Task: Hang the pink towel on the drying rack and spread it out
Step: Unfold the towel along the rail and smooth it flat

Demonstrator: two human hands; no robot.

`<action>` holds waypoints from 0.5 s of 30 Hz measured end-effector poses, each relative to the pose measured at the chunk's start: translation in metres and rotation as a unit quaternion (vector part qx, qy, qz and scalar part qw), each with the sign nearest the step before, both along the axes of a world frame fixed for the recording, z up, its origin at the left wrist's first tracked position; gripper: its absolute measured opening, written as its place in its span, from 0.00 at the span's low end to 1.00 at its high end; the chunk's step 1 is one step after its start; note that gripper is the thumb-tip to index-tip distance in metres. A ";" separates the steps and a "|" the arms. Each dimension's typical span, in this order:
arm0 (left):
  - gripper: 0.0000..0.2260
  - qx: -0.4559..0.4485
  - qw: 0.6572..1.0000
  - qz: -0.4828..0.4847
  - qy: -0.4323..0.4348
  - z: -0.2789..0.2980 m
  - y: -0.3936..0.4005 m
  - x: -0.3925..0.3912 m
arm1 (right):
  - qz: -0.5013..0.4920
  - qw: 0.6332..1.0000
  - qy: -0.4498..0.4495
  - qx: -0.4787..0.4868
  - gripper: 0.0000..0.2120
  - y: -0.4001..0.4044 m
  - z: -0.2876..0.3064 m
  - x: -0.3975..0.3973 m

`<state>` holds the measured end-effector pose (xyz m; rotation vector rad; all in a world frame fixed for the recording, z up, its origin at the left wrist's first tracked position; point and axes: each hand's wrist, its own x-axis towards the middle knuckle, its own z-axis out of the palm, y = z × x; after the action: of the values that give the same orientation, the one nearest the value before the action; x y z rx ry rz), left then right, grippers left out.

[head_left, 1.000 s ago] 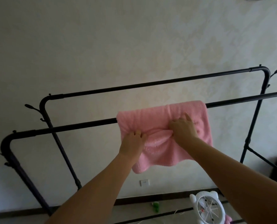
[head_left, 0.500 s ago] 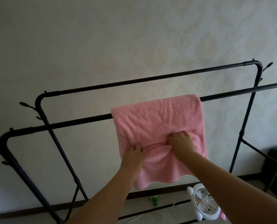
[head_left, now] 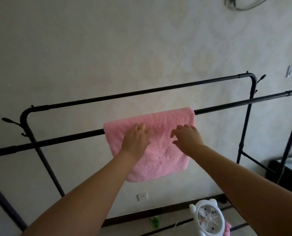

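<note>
The pink towel (head_left: pixel 160 150) hangs over the near bar of the black drying rack (head_left: pixel 60 139), draped flat with its lower edge rounded. My left hand (head_left: pixel 135 139) lies flat on the towel's upper left part, fingers together, a gold ring on one finger. My right hand (head_left: pixel 187 137) hovers at the towel's upper right with fingers spread and slightly curled; it grips nothing.
The rack's far bar (head_left: pixel 141 91) runs parallel behind, close to the pale wall. A white toy fan (head_left: pixel 208 218) stands on the floor at lower right. A wall socket (head_left: pixel 142 197) sits low on the wall, and dark furniture (head_left: pixel 288 169) is at the right edge.
Both hands let go of the bunched fold in the towel's middle and moved up toward the bar. The towel now hangs smooth. The view has tilted upward a little.
</note>
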<state>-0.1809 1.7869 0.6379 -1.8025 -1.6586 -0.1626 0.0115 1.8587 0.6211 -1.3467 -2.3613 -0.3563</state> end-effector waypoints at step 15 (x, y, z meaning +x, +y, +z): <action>0.10 0.076 0.990 0.070 -0.098 0.028 0.091 0.116 | 0.010 0.987 0.156 0.035 0.09 0.094 0.047 0.056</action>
<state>-0.0646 1.8784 0.6661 -1.5915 -1.8493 -0.4042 0.0678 1.9526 0.6679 -1.2448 -2.0829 -0.2023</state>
